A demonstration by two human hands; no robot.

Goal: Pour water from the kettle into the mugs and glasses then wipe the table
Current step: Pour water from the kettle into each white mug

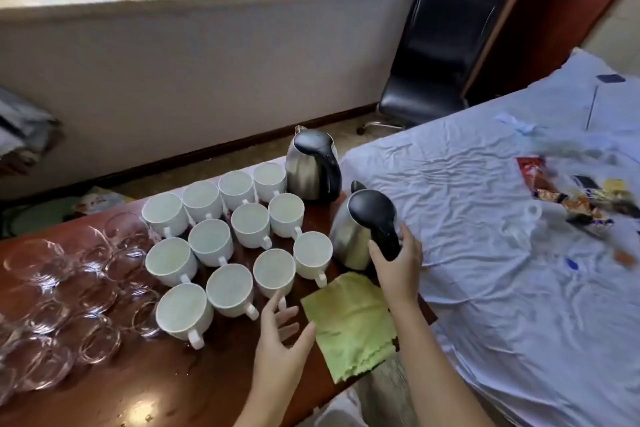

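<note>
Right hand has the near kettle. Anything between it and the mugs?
Nothing visible. The near kettle, gripped by the right hand, stands right beside the mugs; the cloth lies nearer, off that path.

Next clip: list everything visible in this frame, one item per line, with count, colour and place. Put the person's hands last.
mugs: twelve, white, clustered mid-table, handles toward the camera
glasses: many, exact count unclear, clear, left part of the table
near kettle: one, steel with black handle, right table edge
far kettle: one, steel with black handle, behind the mugs
cloth: one, green, near table edge beside the mugs
table: one, reddish-brown wood
bed: one, white rumpled sheet, right, with snack packets on it
chair: one, black, by the window wall
left hand: open, over the table near the front mugs
right hand: grips the near kettle's handle
</note>
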